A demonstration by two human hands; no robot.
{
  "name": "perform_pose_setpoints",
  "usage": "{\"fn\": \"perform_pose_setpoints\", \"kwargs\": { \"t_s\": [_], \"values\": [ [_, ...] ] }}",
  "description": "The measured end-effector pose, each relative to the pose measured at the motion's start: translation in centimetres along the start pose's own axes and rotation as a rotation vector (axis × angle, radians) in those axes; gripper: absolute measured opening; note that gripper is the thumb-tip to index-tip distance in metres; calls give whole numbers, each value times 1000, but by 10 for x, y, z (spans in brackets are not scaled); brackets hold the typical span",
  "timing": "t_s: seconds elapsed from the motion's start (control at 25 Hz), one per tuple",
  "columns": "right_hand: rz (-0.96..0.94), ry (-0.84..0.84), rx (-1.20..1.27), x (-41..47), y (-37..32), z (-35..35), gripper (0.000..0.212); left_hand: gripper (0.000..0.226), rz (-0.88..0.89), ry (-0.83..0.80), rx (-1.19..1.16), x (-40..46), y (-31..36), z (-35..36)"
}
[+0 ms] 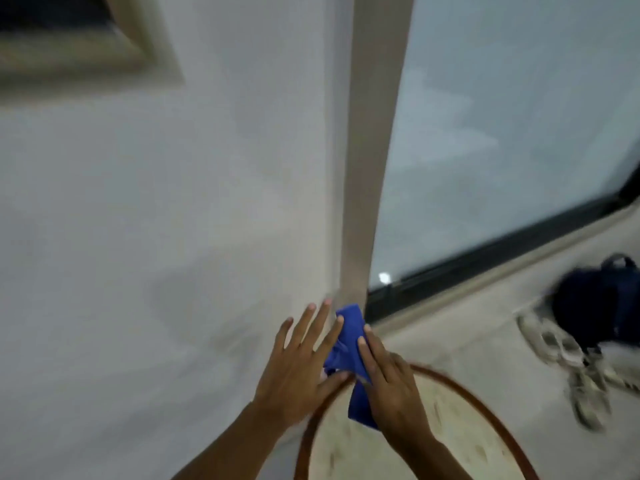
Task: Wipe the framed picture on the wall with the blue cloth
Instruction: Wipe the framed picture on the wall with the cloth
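The light around me is dim, cool and grey, mostly coming from the window [502,133] on my right, whose glass looks pale and hazy. One small bright spot [383,278] glares near its bottom corner. The whole view is smeared by motion blur: the picture frame [86,46] at the upper left is streaked and soft, and the shoes [571,368] and dark bag [595,306] at the right edge are smudged beyond detail. The wall [156,220] carries faint, soft-edged shadows. My hands and the blue cloth [349,344] are the sharpest part, though still soft. Straight lines lean and bow toward the edges.
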State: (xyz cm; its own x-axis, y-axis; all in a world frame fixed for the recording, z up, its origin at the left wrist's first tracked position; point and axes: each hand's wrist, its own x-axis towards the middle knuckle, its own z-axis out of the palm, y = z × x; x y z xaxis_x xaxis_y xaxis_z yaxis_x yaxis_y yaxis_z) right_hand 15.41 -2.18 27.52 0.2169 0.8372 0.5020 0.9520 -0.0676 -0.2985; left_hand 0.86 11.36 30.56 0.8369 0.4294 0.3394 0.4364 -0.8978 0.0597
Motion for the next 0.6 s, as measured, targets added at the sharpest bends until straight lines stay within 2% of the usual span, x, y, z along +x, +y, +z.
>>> {"fn": "perform_pose_setpoints", "kwargs": {
  "t_s": [0.12, 0.2, 0.36, 0.4, 0.48, 0.6],
  "values": [
    [-141, 144, 3, 105, -60, -56, 111, 74, 33, 214, 117, 41, -38, -120],
    [-240, 326, 26, 171, -104, -96, 108, 73, 35, 367, 203, 59, -64, -204],
    [-369, 728, 41, 286, -187, -165, 53, 76, 41, 567, 460, 82, -111, -355],
    [-384, 795, 47, 312, -209, -182, 45, 76, 23, 610, 514, 85, -122, -389],
    [-388, 861, 52, 352, -246, -206, 48, 77, -42, 671, 604, 89, -142, -439],
    [-351, 755, 15, 386, -286, -213, 62, 80, -167, 667, 678, 82, -176, -477]
  ]
}}
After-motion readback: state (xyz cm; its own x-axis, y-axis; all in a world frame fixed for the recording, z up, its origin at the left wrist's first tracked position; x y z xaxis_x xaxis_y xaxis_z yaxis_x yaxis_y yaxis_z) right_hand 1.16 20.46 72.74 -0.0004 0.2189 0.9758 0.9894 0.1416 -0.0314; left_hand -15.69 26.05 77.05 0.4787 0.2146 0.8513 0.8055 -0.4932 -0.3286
